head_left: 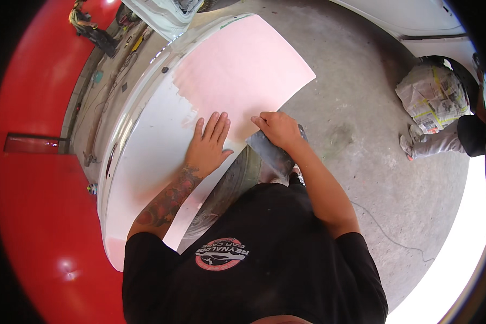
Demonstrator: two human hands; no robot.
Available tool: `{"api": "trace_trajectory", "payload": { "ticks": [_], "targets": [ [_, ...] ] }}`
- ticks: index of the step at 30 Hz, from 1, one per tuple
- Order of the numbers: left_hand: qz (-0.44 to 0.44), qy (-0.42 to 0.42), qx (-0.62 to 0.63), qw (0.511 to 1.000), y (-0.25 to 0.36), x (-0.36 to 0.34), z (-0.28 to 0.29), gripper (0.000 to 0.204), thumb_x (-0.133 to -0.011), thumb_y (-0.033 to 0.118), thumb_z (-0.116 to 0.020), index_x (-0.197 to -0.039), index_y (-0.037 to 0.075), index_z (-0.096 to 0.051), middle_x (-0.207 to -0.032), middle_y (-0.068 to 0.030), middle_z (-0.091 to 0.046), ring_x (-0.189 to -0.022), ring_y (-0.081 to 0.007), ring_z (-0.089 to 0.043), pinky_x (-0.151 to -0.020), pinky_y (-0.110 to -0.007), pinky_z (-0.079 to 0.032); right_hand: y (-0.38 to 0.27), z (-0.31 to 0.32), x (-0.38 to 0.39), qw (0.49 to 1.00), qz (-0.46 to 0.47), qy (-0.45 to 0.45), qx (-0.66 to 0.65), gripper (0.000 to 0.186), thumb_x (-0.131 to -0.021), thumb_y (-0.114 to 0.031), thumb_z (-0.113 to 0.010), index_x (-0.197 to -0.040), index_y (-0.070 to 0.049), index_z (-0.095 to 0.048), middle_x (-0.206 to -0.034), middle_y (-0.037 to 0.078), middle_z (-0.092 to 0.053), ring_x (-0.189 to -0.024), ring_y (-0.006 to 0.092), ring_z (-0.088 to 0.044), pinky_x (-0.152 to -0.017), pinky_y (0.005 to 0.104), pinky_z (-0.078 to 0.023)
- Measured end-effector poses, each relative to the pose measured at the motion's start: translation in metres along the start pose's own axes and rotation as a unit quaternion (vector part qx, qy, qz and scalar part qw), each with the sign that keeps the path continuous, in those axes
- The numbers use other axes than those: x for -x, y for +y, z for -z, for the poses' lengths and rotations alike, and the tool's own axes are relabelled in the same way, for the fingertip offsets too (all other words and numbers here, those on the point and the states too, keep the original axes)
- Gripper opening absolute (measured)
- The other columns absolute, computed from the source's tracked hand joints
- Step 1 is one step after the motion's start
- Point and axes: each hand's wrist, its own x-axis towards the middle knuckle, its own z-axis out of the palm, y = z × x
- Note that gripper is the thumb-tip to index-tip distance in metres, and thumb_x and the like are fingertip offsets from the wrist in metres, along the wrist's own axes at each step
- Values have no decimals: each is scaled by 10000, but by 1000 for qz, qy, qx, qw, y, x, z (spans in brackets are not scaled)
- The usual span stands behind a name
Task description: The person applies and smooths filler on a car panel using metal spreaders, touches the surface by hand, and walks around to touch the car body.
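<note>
Left hand (204,154): fingers released, lying flat on panel (146,143), apparently bracing or feeling it. Pink patch (243,62) beyond those fingertips. Right hand (278,129): fingers clenched round dark sheet (272,155), likely for firm control; sheet hangs beside panel edge, contact unclear.

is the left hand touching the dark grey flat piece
Apart: the head view shows pale panel in the gap between the left hand and the nearest corner of the dark grey flat piece.

The panel (170,124) is white and pale pink, the sheet (275,155) dark grey.
</note>
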Motion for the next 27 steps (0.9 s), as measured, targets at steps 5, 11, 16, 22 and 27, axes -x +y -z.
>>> {"api": "trace_trajectory", "payload": {
  "ticks": [5, 11, 16, 22, 27],
  "targets": [
    [19, -37, 68, 997, 19, 38, -7, 833, -864, 577, -503, -1458, 34, -286, -1547, -116, -219, -1428, -268, -187, -1132, -491, -173, -44, 7, -42, 993, 63, 33, 94, 385, -915, -411, -495, -862, -85, -694, -868, 150, -691, -796, 322, -673, -708, 434, -531],
    [31, -12, 117, 993, 26, 53, -13, 827, -836, 543, -557, -1421, 1, -337, -1526, -153, -255, -1415, -305, -223, -1108, -536, -214, -68, 21, -71, 986, 88, 15, 139, 344, -906, -344, -490, -881, -74, -703, -919, 133, -698, -826, 298, -682, -724, 418, -534],
    [28, 0, 129, 991, 24, 52, -16, 824, -833, 540, -561, -1417, 1, -343, -1521, -154, -266, -1412, -305, -230, -1105, -536, -220, -46, 4, -57, 979, 93, -36, 177, 316, -893, -323, -504, -876, -89, -715, -907, 132, -701, -842, 293, -683, -734, 419, -530],
    [33, -9, 131, 991, 26, 53, -17, 832, -825, 538, -573, -1410, -8, -346, -1516, -160, -273, -1405, -311, -241, -1098, -550, -221, -37, 6, -58, 973, 108, -41, 200, 272, -881, -308, -516, -829, -127, -713, -845, 117, -701, -777, 292, -686, -677, 423, -531],
    [26, 0, 133, 991, 25, 51, -14, 832, -825, 528, -579, -1411, -11, -340, -1514, -163, -274, -1404, -316, -241, -1095, -553, -219, -64, 12, -74, 960, 185, 27, 208, 299, -907, -339, -495, -802, -130, -681, -772, 86, -689, -739, 290, -674, -635, 420, -525]
  ]
}}
